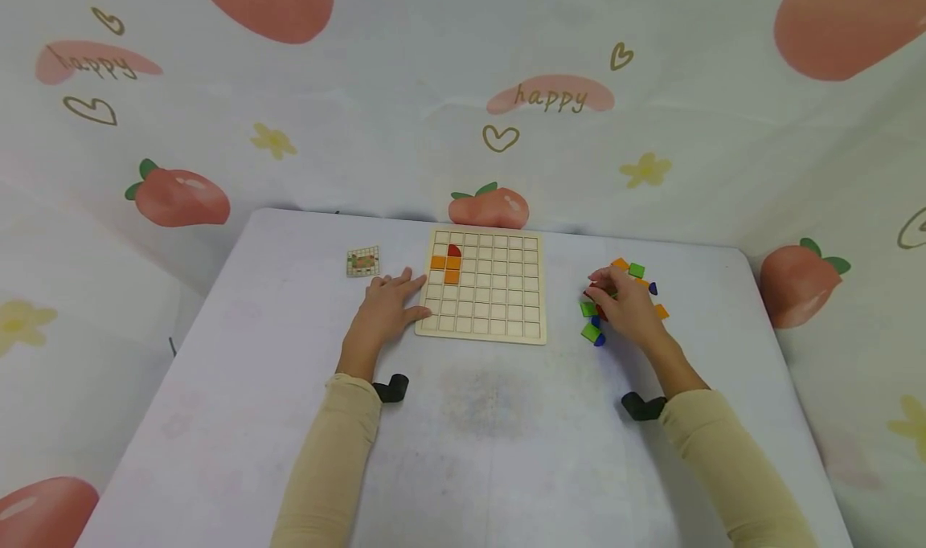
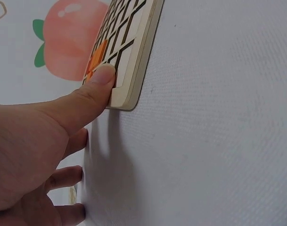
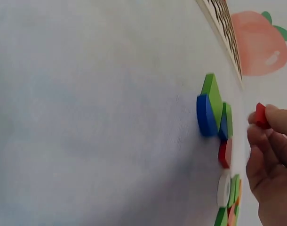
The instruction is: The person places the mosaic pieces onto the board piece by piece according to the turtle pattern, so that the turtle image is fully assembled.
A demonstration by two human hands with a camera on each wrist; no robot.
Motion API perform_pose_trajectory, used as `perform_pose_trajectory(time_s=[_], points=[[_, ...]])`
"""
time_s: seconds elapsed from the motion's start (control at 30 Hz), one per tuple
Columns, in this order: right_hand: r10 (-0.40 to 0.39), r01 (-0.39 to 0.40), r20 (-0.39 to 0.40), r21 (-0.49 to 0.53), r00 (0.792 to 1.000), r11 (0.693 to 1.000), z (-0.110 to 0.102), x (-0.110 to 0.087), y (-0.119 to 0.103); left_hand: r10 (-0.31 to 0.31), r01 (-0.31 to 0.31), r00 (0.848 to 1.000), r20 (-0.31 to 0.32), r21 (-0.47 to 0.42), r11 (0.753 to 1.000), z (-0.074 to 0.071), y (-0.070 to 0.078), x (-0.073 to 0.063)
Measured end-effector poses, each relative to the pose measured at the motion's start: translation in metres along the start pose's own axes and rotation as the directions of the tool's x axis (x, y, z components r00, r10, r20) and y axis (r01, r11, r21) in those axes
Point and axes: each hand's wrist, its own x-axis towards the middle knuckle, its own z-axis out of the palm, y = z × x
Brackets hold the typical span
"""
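Observation:
A pale wooden grid board [image 1: 499, 307] lies on the table, with several orange squares [image 1: 452, 276] and a red quarter-round piece [image 1: 454, 251] in its upper left cells. My left hand [image 1: 387, 311] rests at the board's left edge; in the left wrist view the thumb [image 2: 103, 75] lies on the frame near a corner and the other fingers spread on the table. Over the loose pieces at the right, my right hand [image 1: 628, 305] pinches a small red block [image 3: 261, 116] between thumb and fingertips, raised above the pile.
Loose green, blue, orange and red blocks lie around the right hand, among them a green square [image 1: 592, 332] and a blue piece [image 3: 207, 116]. A white ring-like piece [image 3: 223, 189] is there too. Left of the board lies a small pattern card [image 1: 363, 262]. A printed cloth backdrop hangs behind.

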Motion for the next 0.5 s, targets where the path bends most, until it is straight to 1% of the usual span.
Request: perform_pose_trajectory(time_s=[0.17,0.33,0.4,0.5], points=[[0.039,-0.04,0.056,0.014,0.998,0.999,0.006,0.007,-0.008,-0.008,0.008,1.0,0.002,-0.009,1.0,-0.001,0.0,-0.001],[0.092,-0.104,0.111,0.101,0.99,0.989,0.014,0.015,-0.021,-0.008,0.008,1.0,-0.002,-0.02,1.0,0.0,0.0,0.0],[0.086,-0.103,0.125,0.135,0.988,0.985,0.018,0.017,-0.027,-0.007,0.007,1.0,-0.003,-0.023,1.0,0.0,0.0,0.0],[0.042,-0.062,0.129,0.159,0.991,0.985,0.023,0.02,-0.033,-0.007,0.007,1.0,-0.005,-0.021,1.0,0.0,0.0,0.0]])
